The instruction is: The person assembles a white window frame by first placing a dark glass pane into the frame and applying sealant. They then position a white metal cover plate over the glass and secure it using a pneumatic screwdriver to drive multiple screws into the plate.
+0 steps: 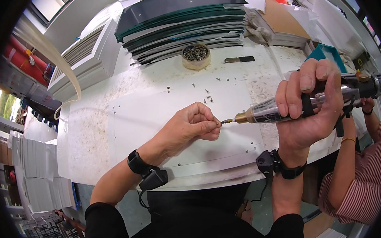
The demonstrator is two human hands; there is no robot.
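Note:
My right hand (308,109) grips a metal pneumatic screwdriver (267,112) held almost level, its bit pointing left. My left hand (191,127) pinches a small screw (221,121) at the bit's tip, fingers closed around it. Both hands hover over a white flat panel (155,117) with small holes along its edges. A few loose screws (208,96) lie on the panel just beyond my left hand. Black wrist straps with small devices sit on both forearms.
A round tub of screws (196,56) stands at the panel's far edge, before a stack of grey and green sheets (183,24). A dark flat bar (240,59) lies to its right. Another person in a striped sleeve (361,173) works at the right. White louvred panels (83,55) lie at left.

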